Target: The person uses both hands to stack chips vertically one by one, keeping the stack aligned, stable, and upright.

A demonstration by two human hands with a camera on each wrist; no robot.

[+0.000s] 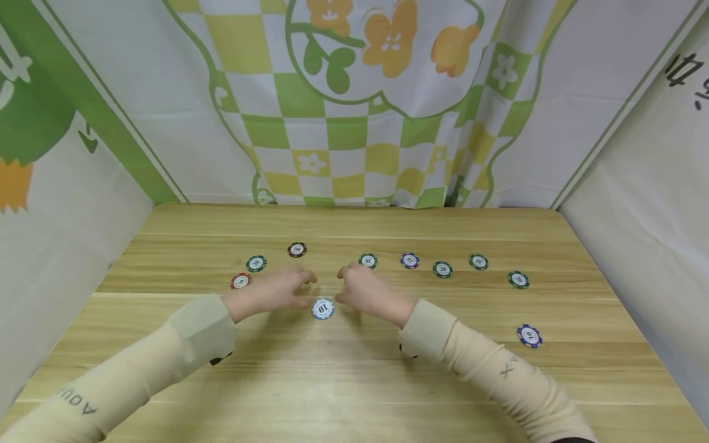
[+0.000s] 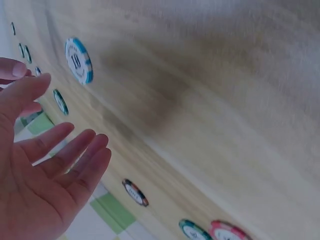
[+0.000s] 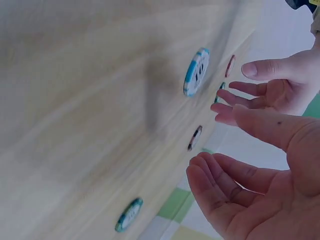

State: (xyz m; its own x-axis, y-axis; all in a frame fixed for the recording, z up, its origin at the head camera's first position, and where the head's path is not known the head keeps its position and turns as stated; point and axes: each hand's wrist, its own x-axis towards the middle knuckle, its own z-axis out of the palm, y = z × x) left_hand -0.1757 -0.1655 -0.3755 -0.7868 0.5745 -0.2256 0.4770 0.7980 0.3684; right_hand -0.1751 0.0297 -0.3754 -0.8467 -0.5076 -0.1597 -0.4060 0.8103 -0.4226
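A light-blue-edged poker chip marked 10 point(image 1: 323, 309) lies flat on the wooden table, between the two hands. My left hand point(image 1: 277, 289) hovers just left of it, fingers relaxed and slightly bent, holding nothing. On the other side, my right hand point(image 1: 373, 295) is also in the air with loosely bent fingers and nothing in them. Both wrist views show a gap between the fingers and this chip point(image 2: 78, 61). Nearest beyond the left hand are a red chip point(image 1: 240, 281), a green chip point(image 1: 256, 264) and a black chip point(image 1: 297, 249). Past the right hand's fingers sits another green chip point(image 1: 368, 261).
Farther right on the table point(image 1: 343, 394) lie a blue chip point(image 1: 410, 261), green chips point(image 1: 442, 269) and, nearer the front, a dark-blue chip point(image 1: 530, 336). A patterned curtain point(image 1: 376, 135) hangs behind the back edge, with white cloth at both sides.
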